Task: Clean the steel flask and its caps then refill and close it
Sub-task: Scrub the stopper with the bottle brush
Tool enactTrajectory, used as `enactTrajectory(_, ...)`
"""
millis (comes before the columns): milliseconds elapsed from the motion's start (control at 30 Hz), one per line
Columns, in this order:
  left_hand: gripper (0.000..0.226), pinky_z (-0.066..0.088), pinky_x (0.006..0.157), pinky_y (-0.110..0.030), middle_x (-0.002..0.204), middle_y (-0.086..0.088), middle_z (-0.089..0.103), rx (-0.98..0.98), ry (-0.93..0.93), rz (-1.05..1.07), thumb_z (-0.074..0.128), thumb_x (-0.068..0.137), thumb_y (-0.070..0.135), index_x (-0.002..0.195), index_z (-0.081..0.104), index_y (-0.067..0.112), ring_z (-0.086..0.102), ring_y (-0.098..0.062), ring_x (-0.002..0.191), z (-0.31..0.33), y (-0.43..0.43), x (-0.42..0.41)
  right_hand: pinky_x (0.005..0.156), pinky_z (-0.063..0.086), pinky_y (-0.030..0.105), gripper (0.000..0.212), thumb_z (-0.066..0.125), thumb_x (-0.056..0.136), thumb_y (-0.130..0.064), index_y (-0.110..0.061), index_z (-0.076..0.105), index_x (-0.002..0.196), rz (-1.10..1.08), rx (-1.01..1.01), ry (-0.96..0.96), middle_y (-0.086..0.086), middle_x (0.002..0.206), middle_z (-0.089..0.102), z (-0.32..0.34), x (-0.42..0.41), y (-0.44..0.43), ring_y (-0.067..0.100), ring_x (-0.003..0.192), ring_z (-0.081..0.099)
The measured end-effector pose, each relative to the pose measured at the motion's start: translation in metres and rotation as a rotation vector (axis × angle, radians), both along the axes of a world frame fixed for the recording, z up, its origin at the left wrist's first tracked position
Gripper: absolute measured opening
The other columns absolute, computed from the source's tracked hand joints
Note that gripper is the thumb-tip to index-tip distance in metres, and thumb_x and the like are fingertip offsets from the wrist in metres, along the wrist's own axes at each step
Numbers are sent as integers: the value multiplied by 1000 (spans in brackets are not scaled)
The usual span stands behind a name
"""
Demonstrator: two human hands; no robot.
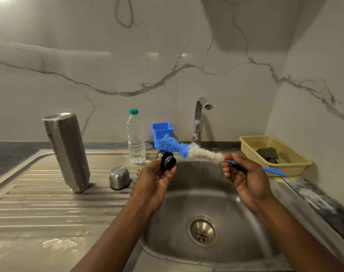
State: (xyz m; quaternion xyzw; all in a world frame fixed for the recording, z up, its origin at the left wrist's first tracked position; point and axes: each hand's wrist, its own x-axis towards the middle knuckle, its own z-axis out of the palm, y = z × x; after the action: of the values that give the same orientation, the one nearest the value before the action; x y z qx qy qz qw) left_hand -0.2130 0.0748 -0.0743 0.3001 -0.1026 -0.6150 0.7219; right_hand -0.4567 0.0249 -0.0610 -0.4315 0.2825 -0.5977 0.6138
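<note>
over the sink (186,195), my left hand (157,178) grips the inner cap (168,160), my right hand (245,178) the bottle brush (186,150); i should twist bristles into its grooves.

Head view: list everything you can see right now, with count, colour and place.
Steel flask: one, silver, inverted on the drainboard, left.
Steel cap: one, silver, mouth down on the drainboard right of the flask.
Inner cap: one, dark, in the left hand.
Bottle brush: one, blue and white bristles, blue handle, in the right hand over the sink.
Water bottle: one, clear, green lid, behind the sink.
Blue cup: one, by the wall.
Tap: one, chrome.
Basket: one, cream, right, dark pads inside.
Sink: one, steel.
Left hand: holding the inner cap.
Right hand: holding the brush handle.
</note>
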Motion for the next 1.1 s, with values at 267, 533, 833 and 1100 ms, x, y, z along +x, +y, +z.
enactTrajectory(267, 30, 50, 113, -46, 135, -31, 64, -23, 85, 86, 60, 102, 3, 131, 60, -6, 64, -39, 129, 0, -4, 6, 55, 56, 21, 27, 50, 105, -12, 0, 72, 94, -73, -11, -21, 11, 72, 69, 5, -10, -2, 15, 62, 66)
enactTrajectory(533, 32, 58, 100, -48, 131, -29, 68, -15, 80, 77, 65, 101, 11, 130, 61, -4, 68, -39, 123, -2, -1, 2, 57, 58, 22, 27, 49, 105, -11, 2, 72, 98, -38, 0, -5, 12, 75, 71, 5, -5, 1, 16, 65, 67)
enactTrajectory(833, 34, 53, 111, -47, 133, -31, 66, -35, 93, 52, 63, 102, 11, 131, 60, -7, 66, -41, 126, -1, -2, -1, 58, 57, 21, 27, 49, 105, -12, 2, 71, 99, -17, -1, 0, 13, 75, 70, 6, -2, 4, 16, 65, 66)
enactTrajectory(1100, 29, 53, 108, -49, 132, -31, 67, -42, 53, 22, 61, 104, 11, 128, 62, -6, 65, -41, 128, 0, -1, 0, 58, 58, 22, 27, 49, 105, -12, 3, 72, 100, 22, 11, -4, 13, 77, 70, 2, 2, 2, 16, 66, 66)
